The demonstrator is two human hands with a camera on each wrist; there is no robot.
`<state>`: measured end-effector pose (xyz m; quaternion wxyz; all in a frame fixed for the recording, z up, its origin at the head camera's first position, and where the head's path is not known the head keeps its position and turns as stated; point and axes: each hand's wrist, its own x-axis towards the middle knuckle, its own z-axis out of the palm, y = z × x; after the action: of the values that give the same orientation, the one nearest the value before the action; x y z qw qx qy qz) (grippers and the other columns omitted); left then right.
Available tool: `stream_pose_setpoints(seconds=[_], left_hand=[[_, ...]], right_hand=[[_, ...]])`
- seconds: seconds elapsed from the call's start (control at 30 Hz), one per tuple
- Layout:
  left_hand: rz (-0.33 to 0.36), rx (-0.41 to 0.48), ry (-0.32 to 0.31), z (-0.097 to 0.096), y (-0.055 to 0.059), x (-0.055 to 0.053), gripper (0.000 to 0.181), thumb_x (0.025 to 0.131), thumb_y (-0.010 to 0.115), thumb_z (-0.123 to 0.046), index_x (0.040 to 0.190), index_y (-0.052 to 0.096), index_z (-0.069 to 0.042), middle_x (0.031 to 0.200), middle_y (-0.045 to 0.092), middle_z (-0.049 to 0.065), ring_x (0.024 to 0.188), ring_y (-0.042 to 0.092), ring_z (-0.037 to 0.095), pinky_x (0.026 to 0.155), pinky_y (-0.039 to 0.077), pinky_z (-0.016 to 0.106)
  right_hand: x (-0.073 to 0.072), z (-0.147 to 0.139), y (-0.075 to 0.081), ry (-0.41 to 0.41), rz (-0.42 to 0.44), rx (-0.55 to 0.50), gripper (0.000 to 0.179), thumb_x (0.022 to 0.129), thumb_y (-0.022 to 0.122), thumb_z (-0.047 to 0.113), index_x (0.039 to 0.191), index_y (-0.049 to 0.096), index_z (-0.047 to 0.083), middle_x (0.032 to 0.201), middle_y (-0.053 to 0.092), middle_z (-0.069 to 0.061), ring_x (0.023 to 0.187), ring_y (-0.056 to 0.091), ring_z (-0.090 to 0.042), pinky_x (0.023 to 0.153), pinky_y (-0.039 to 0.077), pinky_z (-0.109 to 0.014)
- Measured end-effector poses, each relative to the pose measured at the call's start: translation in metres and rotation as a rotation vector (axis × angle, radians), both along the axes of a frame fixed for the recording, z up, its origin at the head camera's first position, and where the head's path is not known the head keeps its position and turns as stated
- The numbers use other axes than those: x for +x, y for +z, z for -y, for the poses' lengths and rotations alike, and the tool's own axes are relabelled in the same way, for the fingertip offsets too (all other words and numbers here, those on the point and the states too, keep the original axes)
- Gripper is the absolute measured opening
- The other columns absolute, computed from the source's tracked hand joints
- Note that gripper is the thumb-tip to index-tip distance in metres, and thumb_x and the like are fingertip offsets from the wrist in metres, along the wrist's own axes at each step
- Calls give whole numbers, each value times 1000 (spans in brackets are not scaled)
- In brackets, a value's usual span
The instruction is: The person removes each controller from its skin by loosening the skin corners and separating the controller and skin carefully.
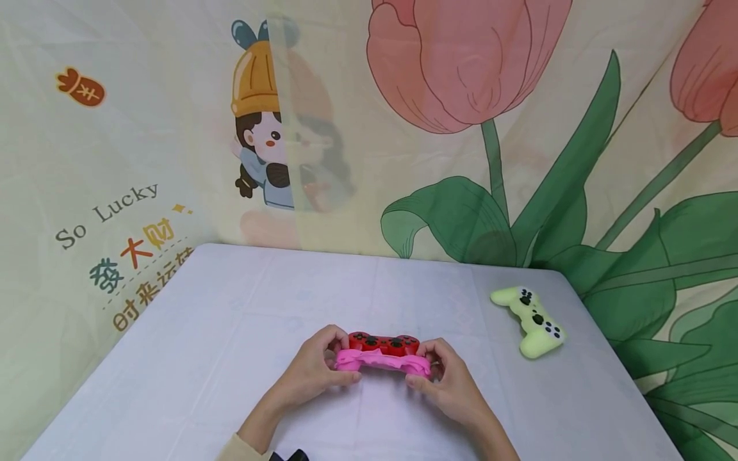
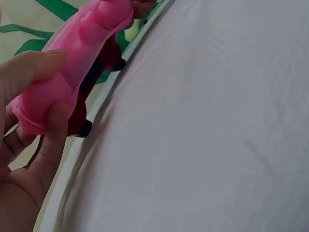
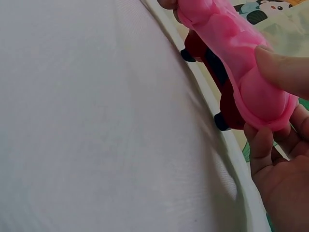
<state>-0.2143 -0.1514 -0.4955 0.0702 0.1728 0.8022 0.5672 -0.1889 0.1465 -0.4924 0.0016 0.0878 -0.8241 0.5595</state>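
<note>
A red game controller (image 1: 392, 346) with black buttons and sticks is held just above the table, partly covered by a pink silicone sleeve (image 1: 376, 360). The sleeve wraps the controller's grips and near side, while its far side stays bare. My left hand (image 1: 316, 363) pinches the left end between thumb and fingers. At the right end, my right hand (image 1: 448, 379) grips the sleeve the same way. Both wrist views show the stretchy pink sleeve (image 2: 79, 53) bunched over the grips, with red controller body (image 3: 231, 108) and black parts sticking out behind it.
A pale green controller (image 1: 533, 323) lies at the table's right side. White cloth covers the table (image 1: 277, 294). Behind stands a printed curtain (image 1: 357, 160) with tulips and a cartoon figure. A small black object (image 1: 296, 455) shows at the bottom edge by the left sleeve.
</note>
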Motion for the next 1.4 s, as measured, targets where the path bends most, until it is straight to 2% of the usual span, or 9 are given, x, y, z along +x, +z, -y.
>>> stream_pose_setpoints(seconds=[0.2,0.47,0.63,0.83,1.0,1.17,1.27,1.4], left_hand=[[-3,-3,1,-1,2,0,50,78,97,-19,106,56,-15,97,54,7,82,62,15,61,50,24],[-25,-50,42,-3,4,0,48,78,97,-25,101,56,-17,89,54,4,76,57,14,56,50,26],[-1,-67,62,-5,6,0,48,79,96,-28,102,56,-16,86,56,3,70,58,14,53,52,28],[32,-69,63,-5,5,1,50,79,96,-30,105,55,-16,88,57,4,73,57,17,55,53,28],[52,-42,50,0,1,0,54,78,97,-27,110,55,-15,99,58,6,88,58,18,67,52,24],[95,38,21,6,-2,-2,53,79,96,-19,114,56,-12,111,59,11,100,61,23,79,56,24],[110,54,21,8,-3,-2,53,80,95,-17,114,55,-10,115,58,11,106,62,25,83,58,27],[115,47,34,9,-5,-1,53,81,94,-18,113,53,-10,113,59,12,101,67,24,80,58,28]], right_hand=[[-1,0,2,-12,-30,21,36,80,94,9,103,66,15,98,57,-5,89,54,-20,73,48,-28],[-2,4,3,-48,-47,16,34,79,95,9,98,67,16,94,56,-5,83,52,-20,67,45,-23],[-2,7,5,-87,-33,30,35,78,96,10,97,67,16,93,55,-4,81,51,-20,64,43,-22],[-4,9,3,-143,-9,88,36,80,94,11,103,68,18,99,57,-3,87,53,-20,70,48,-22],[-4,3,0,-98,68,-15,45,81,93,7,116,65,14,106,59,-7,91,59,-21,73,54,-22],[-5,-6,-1,-1,135,-130,48,85,89,4,124,61,4,118,61,-14,101,68,-24,85,60,-24],[-5,-9,-4,51,140,-135,49,87,88,5,124,57,1,120,63,-17,101,72,-25,87,60,-25],[-4,-9,-8,74,117,-107,48,87,89,8,119,53,0,109,68,-16,91,73,-22,83,60,-24]])
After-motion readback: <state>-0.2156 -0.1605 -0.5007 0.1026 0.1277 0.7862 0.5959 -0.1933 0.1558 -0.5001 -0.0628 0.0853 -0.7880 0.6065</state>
